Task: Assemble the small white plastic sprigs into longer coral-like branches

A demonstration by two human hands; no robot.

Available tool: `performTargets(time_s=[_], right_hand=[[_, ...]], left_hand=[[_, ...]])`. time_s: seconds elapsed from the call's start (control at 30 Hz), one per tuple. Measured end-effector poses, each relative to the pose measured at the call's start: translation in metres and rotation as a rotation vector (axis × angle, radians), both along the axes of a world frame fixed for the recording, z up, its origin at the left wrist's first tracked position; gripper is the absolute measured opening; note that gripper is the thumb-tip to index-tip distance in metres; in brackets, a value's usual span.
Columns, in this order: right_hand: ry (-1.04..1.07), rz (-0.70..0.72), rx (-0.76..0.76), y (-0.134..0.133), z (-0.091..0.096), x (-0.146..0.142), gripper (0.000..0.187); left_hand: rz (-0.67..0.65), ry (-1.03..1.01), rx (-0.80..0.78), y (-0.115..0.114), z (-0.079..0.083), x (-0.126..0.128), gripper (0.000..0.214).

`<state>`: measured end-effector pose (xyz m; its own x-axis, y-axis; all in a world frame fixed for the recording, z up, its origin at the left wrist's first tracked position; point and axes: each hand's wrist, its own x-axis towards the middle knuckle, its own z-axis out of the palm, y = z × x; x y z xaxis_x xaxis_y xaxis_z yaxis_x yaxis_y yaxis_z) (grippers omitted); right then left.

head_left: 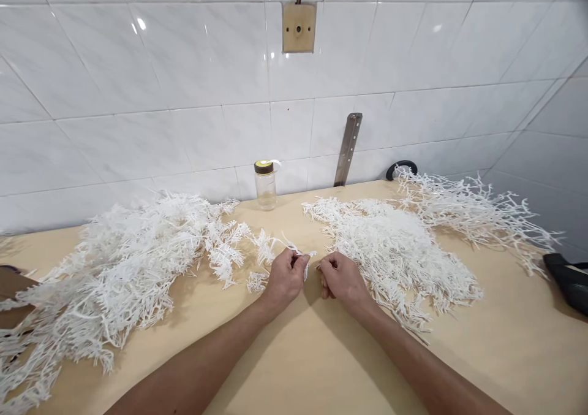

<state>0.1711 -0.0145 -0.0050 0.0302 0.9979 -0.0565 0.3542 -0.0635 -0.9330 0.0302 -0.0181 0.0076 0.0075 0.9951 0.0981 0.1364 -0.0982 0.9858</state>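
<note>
Both my hands rest on a light wooden table [312, 354] between two heaps of white plastic sprigs. My left hand [285, 278] is closed in a pinch on a white sprig [275, 247] that fans out to the upper left. My right hand [342, 278] is closed too, its fingertips close to the left hand's; what it grips is too small to make out. A large loose pile of white sprigs [119, 268] lies to the left. A flatter pile [395, 249] lies just right of my right hand.
A clear jar with a yellow lid [266, 184] stands at the back against the white tiled wall. A metal strip [348, 149] leans on the wall, with a black ring [401, 168] beside it. A dark object [569, 280] lies at the right edge.
</note>
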Motion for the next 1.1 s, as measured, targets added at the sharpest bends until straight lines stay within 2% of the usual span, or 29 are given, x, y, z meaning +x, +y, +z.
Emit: performTargets(time_s=[0.13,0.27,0.37,0.43,0.5,0.6,0.63,0.77,0.93,1.1], right_hand=[[-0.088,-0.065,0.04,0.001,0.003,0.012,0.009],[-0.352,-0.175,0.296,0.006,0.011,0.034,0.012],[-0.482,-0.159,0.439,0.01,0.015,0.047,0.02],[-0.483,-0.12,0.467,0.009,0.017,0.047,0.025],[-0.37,-0.06,0.379,0.005,0.018,0.04,0.029],[-0.049,0.092,0.11,-0.005,0.018,0.022,0.034],[0.039,0.128,0.063,-0.007,0.017,0.015,0.034],[0.154,0.148,0.006,-0.01,0.012,0.001,0.032],[0.233,0.182,-0.016,-0.007,0.005,0.001,0.033],[0.197,0.143,-0.004,-0.008,0.003,-0.001,0.031]], left_hand=[[-0.021,-0.141,-0.131,0.003,0.005,-0.002,0.033],[-0.014,-0.203,-0.197,0.006,0.008,-0.003,0.038],[-0.019,-0.236,-0.22,0.006,0.009,-0.003,0.04],[-0.019,-0.242,-0.217,0.005,0.01,-0.003,0.04],[-0.014,-0.242,-0.214,0.005,0.01,-0.003,0.041],[-0.008,-0.226,-0.196,0.004,0.011,-0.002,0.041],[-0.007,-0.218,-0.186,0.004,0.012,-0.002,0.041],[0.003,-0.18,-0.16,0.004,0.011,0.0,0.042],[0.01,-0.147,-0.151,0.005,0.006,0.001,0.039],[0.026,-0.114,-0.12,0.007,0.0,0.002,0.033]])
